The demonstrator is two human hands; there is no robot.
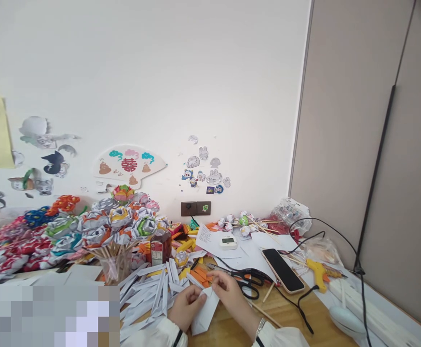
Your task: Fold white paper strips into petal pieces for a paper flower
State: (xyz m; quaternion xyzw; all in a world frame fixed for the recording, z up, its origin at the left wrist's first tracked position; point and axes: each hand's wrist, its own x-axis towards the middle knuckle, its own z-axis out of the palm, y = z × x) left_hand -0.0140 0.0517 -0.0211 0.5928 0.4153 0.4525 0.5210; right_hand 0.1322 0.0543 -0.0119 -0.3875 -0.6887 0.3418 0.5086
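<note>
Low in the view, my left hand (185,305) and my right hand (229,290) both pinch a white folded sheet of paper (206,312) over the wooden table (286,313). The left fingers close on its upper left edge, and the right fingers hold its top right corner. A heap of folded white and orange paper strips (159,284) lies just left of and behind my hands. Black-handled scissors (248,279) rest right beside my right hand.
A phone (282,270) lies face up right of the scissors, beside a yellow glue gun (319,274) and black cables. Paper flowers on sticks (105,224) crowd the left back. A small white timer (228,242), loose papers and lollipop-like sticks sit near the wall.
</note>
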